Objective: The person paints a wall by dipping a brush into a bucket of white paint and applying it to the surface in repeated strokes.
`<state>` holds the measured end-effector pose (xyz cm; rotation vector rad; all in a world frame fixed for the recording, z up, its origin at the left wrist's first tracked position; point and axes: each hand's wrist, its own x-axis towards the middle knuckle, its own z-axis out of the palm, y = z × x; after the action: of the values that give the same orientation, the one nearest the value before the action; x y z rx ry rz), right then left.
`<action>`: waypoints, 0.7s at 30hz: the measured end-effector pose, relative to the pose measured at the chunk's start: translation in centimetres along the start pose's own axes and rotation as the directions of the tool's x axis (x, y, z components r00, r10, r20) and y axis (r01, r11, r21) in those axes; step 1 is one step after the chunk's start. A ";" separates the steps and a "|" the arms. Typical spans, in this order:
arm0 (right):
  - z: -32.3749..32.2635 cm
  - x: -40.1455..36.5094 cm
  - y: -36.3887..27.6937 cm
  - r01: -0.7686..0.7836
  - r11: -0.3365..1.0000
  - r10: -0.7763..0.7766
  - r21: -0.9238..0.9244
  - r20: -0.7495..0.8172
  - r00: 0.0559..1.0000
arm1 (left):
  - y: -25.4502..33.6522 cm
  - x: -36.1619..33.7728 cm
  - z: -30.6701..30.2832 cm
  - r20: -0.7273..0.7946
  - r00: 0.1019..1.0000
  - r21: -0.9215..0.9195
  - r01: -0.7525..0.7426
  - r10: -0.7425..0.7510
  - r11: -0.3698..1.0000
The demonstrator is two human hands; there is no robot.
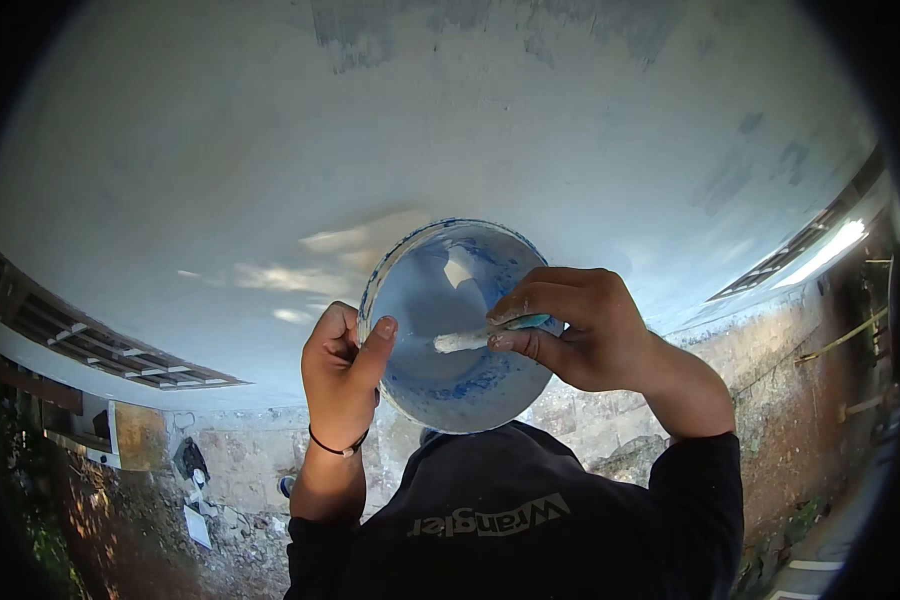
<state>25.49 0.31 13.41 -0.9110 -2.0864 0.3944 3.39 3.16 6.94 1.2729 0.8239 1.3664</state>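
Note:
A round bucket (515, 385) with blue and white smears on its wall holds pale grey-white paint. My left hand (348, 365) grips the bucket's rim at the left, the thumb over the edge. Above the bucket's right side, my right hand (575, 330) pinches a brush (460, 342) by its turquoise handle. The brush's whitish end points left over the paint; whether it touches the surface is hard to tell.
A pale wall (420, 130) with grey patches rises in front. Barred windows (100, 340) are at the left and the far right (780, 250). Below lie a stone base (250, 450), rubble and brown ground; a dark bag (190, 460) and white sheet (197, 527) lie lower left.

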 end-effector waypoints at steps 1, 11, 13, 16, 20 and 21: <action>0.2 0.0 0.1 -0.050 0.999 0.050 -0.009 0.047 0.998 | -0.2 0.0 0.1 -0.011 1.000 -0.015 -0.001 0.001 1.000; 1.9 0.4 0.3 -0.129 0.992 0.129 -0.009 0.130 0.983 | -0.4 -0.1 -0.3 -0.002 1.000 -0.039 0.022 -0.022 0.999; 1.9 0.5 0.2 -0.133 0.991 0.133 -0.009 0.131 0.982 | -0.4 -0.2 -0.4 0.001 1.000 -0.039 0.028 -0.028 0.999; 2.1 0.5 0.1 -0.139 0.990 0.138 0.001 0.130 0.982 | -0.2 -0.3 -0.4 0.007 0.999 -0.031 0.036 -0.036 0.999; 1.9 0.3 0.0 -0.113 0.994 0.113 -0.007 0.108 0.988 | -0.2 -0.3 -0.4 0.002 1.000 -0.003 0.027 -0.027 1.000; 1.7 0.1 -0.2 -0.110 0.994 0.111 -0.010 0.104 0.988 | -0.1 -0.3 -0.4 0.006 1.000 -0.002 0.023 -0.023 1.000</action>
<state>24.06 0.30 12.53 -1.0313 -2.1370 0.5056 3.01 2.93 6.67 1.2614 0.8302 1.3447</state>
